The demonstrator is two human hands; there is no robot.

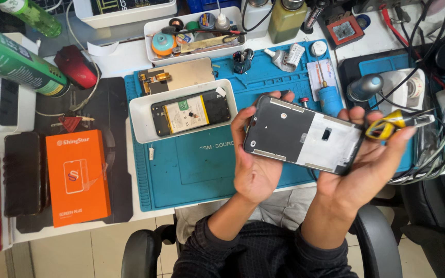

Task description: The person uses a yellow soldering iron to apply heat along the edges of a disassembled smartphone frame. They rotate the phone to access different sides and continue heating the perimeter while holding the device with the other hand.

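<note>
both hands (253, 164) cradle the phone frame (301, 135) between them.

An orange box (78, 176) lies left of a blue mat (191, 170) bearing a white tray (139, 116).

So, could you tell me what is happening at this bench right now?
A seated person holds a black and silver phone frame in both hands above the blue work mat. The left hand grips one end; the right hand supports the other and also holds yellow-handled tweezers. An opened phone with its yellow-labelled battery exposed lies in a white tray on the mat. An orange box sits off the mat's edge.
</note>
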